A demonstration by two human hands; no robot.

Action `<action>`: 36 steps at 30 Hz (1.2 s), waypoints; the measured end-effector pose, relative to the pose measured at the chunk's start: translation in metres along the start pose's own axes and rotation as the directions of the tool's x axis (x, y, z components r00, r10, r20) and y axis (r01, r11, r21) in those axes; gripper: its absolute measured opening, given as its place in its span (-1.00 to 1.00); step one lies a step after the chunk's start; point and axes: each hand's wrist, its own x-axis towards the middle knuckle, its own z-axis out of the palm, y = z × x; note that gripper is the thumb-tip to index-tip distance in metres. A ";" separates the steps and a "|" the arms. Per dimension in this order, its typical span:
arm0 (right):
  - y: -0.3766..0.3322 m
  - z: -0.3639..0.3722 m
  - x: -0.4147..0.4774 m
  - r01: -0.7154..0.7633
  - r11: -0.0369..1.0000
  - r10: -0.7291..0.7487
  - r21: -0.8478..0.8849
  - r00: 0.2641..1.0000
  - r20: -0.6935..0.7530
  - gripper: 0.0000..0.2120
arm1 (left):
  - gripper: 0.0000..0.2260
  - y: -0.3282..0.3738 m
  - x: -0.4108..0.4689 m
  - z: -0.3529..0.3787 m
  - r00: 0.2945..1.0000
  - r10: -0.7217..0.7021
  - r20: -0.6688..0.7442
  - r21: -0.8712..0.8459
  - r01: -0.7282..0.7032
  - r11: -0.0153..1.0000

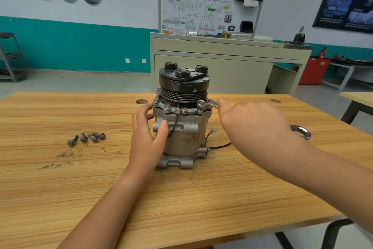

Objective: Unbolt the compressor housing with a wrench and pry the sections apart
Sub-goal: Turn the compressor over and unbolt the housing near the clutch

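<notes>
1. Head view: the compressor (181, 123) stands upright, pulley up, in the middle of the tabletop (201, 198), nearer its far edge.
2. The left hand (149, 139) curls round the compressor's left side, thumb on its front.
3. The right hand (252, 123) grips the wrench (207, 104), whose ring end sits at the compressor's upper right rim.
4. Four loose bolts (86, 138) lie towards the tabletop's left edge.
</notes>
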 end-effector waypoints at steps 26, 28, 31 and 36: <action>0.042 0.032 0.013 -0.005 0.886 0.204 0.464 0.902 -0.380 -0.55 | -0.63 -0.001 0.000 -0.001 1.000 0.028 0.005 -0.029 -0.027 0.999; 0.037 0.028 0.000 -0.021 0.942 0.120 0.336 0.953 -0.277 -0.52 | -0.63 -0.002 0.000 -0.001 1.000 0.017 0.007 -0.027 -0.016 0.999; 0.028 0.024 -0.004 -0.018 0.977 0.053 0.214 0.985 -0.162 -0.43 | -0.63 -0.002 0.001 -0.001 1.000 0.007 0.007 -0.026 -0.007 1.000; 0.022 0.013 -0.002 -0.033 0.993 0.043 0.115 0.996 -0.080 -0.41 | -0.63 -0.002 0.001 -0.001 1.000 0.012 0.007 -0.022 -0.011 1.000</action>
